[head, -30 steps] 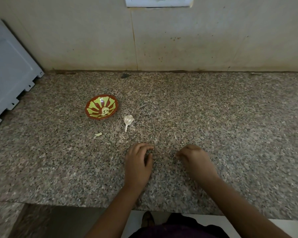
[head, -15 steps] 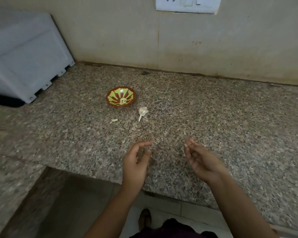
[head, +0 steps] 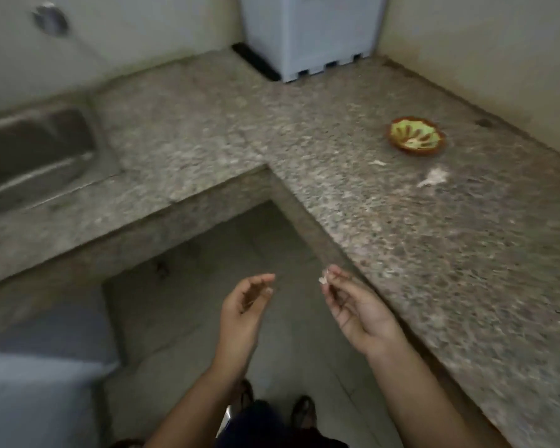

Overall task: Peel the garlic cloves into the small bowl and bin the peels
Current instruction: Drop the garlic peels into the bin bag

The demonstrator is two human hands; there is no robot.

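Your R hand, lower centre, pinches a small white peel bit at its fingertips, over the floor just off the counter edge. Your L hand is beside it but apart, fingers relaxed, holding nothing. Small bowl sits upper right on the counter. Garlic head lies just below it in frame, w/ a loose scrap nearby. Pic's blurry.

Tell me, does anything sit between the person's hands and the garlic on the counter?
Nothing visible does: bare countertop separates the right hand from the garlic. That hand pinches a peel scrap; the left hand holds nothing.
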